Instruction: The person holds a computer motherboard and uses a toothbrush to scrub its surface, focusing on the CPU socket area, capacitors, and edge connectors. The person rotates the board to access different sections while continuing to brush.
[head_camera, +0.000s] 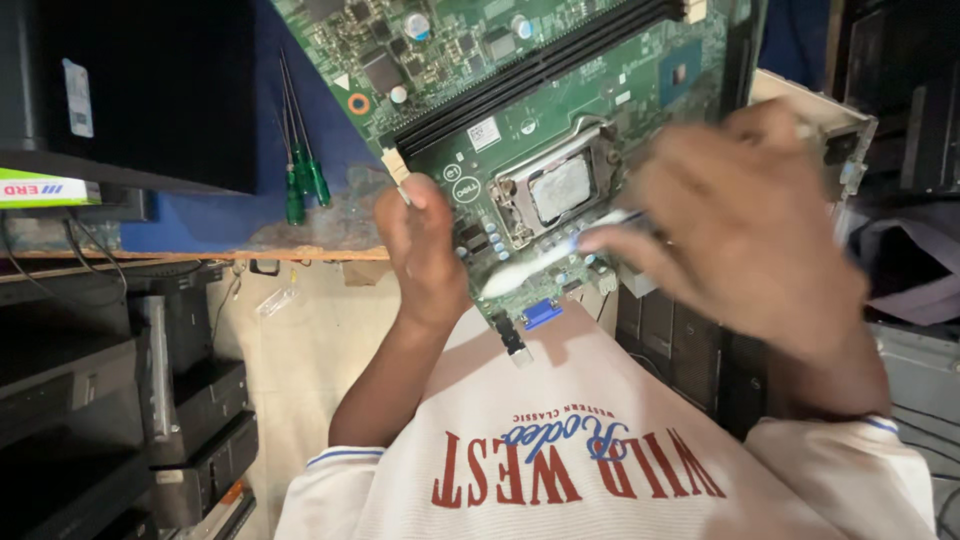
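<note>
Seen from the head cam, looking down past the white printed shirt (590, 480). Left hand (422, 250) was clamped on the near-left edge of the green circuit board (520, 90), fingers curled tight round the edge, thumb on top. Probably held that way to keep the board tilted up twd the person & steady while the other hand worked on it. The board sat in front of the chest, its near edge w/ the blue plug socket (541, 313) pointing down at the shirt, its far part over the blue mat (300, 120).

Right hand (745, 225) was blurred by motion, fingers closed on the handle of a white brush (545, 262). The brush lay across the board just below the metal chip socket (555, 185), its light tip toward the left hand. Held low & flat, it seemed, so the bristles swept the small parts beside the socket. Exact finger grip: can't tell, too blurred.

Two green-handled screwdrivers (305, 180) lay on the mat left of the board, apart from both hands. A black box (130, 90) stood at top left, dark cases stacked on shelves (120, 400) below the bench edge.
</note>
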